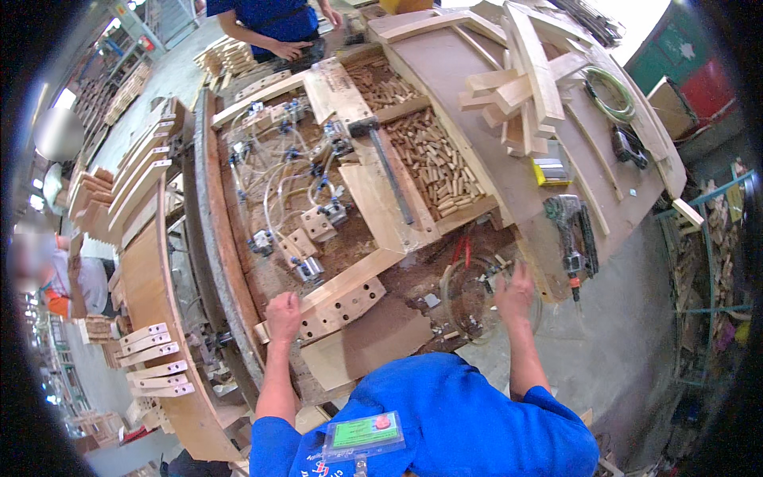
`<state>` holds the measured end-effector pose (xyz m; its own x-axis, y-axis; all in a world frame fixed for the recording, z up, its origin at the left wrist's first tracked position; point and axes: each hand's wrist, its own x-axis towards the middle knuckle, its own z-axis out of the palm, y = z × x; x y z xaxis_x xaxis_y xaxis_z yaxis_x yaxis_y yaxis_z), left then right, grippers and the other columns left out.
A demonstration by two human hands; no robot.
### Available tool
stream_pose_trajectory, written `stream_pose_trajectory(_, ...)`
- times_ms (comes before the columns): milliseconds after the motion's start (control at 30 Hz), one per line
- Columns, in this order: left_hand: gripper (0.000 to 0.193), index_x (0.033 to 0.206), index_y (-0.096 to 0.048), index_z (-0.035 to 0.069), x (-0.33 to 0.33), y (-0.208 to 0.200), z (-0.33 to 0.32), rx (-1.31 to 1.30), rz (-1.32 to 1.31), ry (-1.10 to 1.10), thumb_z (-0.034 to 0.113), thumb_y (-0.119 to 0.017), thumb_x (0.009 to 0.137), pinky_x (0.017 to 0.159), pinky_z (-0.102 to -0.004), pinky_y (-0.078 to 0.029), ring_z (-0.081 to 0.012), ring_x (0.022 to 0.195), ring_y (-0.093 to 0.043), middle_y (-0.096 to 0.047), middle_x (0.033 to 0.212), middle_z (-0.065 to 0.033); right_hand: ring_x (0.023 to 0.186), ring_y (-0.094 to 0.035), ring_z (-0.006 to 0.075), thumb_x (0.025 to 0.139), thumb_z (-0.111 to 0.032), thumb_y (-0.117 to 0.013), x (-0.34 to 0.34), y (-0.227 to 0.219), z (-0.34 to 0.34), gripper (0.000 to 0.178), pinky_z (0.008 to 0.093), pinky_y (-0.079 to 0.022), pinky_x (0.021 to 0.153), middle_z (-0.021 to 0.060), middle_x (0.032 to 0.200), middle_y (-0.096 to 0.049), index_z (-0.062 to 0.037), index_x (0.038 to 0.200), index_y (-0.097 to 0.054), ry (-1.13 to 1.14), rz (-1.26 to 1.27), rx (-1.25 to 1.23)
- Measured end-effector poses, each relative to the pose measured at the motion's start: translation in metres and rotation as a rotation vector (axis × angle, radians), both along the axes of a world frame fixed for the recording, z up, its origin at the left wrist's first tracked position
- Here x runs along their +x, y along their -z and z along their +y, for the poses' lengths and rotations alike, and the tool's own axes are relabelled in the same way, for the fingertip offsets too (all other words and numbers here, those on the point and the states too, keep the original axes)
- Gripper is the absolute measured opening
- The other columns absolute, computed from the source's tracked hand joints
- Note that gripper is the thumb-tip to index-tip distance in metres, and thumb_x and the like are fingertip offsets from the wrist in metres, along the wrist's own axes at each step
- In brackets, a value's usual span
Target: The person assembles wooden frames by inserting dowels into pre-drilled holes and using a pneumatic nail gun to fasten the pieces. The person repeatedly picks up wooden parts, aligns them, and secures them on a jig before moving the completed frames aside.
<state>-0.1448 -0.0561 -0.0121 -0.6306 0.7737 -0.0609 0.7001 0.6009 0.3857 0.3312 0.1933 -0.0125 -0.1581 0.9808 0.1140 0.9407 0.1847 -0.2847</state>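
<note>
My left hand (284,316) is closed at the left end of a pale wooden rail (350,280); what its fingers hold, if anything, is hidden. Just beside it lies a wooden piece with a row of dark holes (343,308), above a flat brown board (369,342). My right hand (515,292) is over a loop of clear tubing (447,306), its thumb and fingers apart near small fittings. Beyond my left hand is a jig with clear hoses (274,187) and metal cylinders (308,269). A hammer (389,171) rests on the wooden frame between jig and dowels.
Wooden dowels (437,163) fill a compartment ahead. On the right table lie a cordless driver (568,238), stacked wooden parts (528,87), a yellow box (550,171) and a coiled hose (610,95). Curved slats (143,179) stand at left. A co-worker (270,28) stands opposite.
</note>
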Motion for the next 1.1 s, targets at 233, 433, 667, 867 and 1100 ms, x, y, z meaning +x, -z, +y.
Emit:
stream_pose_trajectory(233,0.034,0.091,-0.072,0.006,0.012,0.015,0.000,0.015,0.100,0.119,0.033,-0.057,0.104,0.084,-0.0537,-0.047,-0.0388,0.095,-0.065,-0.071,0.095,-0.0172,0.115,-0.064,0.0479,0.093,-0.023,-0.074,0.010,-0.012,0.006,0.045,0.0512,-0.052,0.100,0.0301,0.123,-0.066,0.0059,0.127,-0.066,0.025,-0.025,-0.074)
stream_pose_trajectory(433,0.045,0.090,-0.074,0.004,0.015,0.014,0.013,-0.112,0.030,0.165,0.040,-0.052,0.107,0.087,-0.0550,-0.048,-0.0407,0.096,-0.067,-0.074,0.097,-0.0202,0.107,-0.068,0.0464,0.093,-0.025,-0.075,0.010,-0.021,0.006,0.038,0.0519,-0.054,0.093,0.0272,0.115,-0.070,0.0030,0.118,-0.070,0.028,0.011,-0.054)
stream_pose_trajectory(667,0.060,0.095,-0.078,0.001,0.007,0.009,0.022,-0.153,-0.025,0.199,0.047,-0.043,0.110,0.091,-0.0562,-0.051,-0.0466,0.097,-0.069,-0.075,0.096,-0.0256,0.108,-0.068,0.0460,0.091,-0.024,-0.077,0.008,-0.020,0.005,0.038,0.0513,-0.054,0.094,0.0272,0.114,-0.070,0.0011,0.118,-0.070,0.050,0.027,-0.050)
stream_pose_trajectory(867,0.069,0.085,-0.077,-0.002,0.006,0.002,0.028,-0.135,-0.073,0.169,0.052,-0.040,0.108,0.090,-0.0591,-0.052,-0.0513,0.090,-0.071,-0.073,0.088,-0.0311,0.112,-0.066,0.0477,0.093,-0.028,-0.073,0.012,-0.020,0.004,0.042,0.0540,-0.054,0.097,0.0294,0.121,-0.067,0.0032,0.121,-0.069,0.015,0.046,-0.037)
stream_pose_trajectory(1100,0.070,0.087,-0.077,-0.002,0.001,-0.037,0.027,-0.114,-0.001,0.074,0.050,-0.035,0.109,0.087,-0.0606,-0.053,-0.0523,0.092,-0.070,-0.072,0.092,-0.0317,0.113,-0.066,0.0463,0.092,-0.028,-0.075,0.017,-0.036,0.005,0.045,0.0535,-0.054,0.098,0.0283,0.122,-0.067,0.0013,0.126,-0.067,0.049,0.026,-0.126)
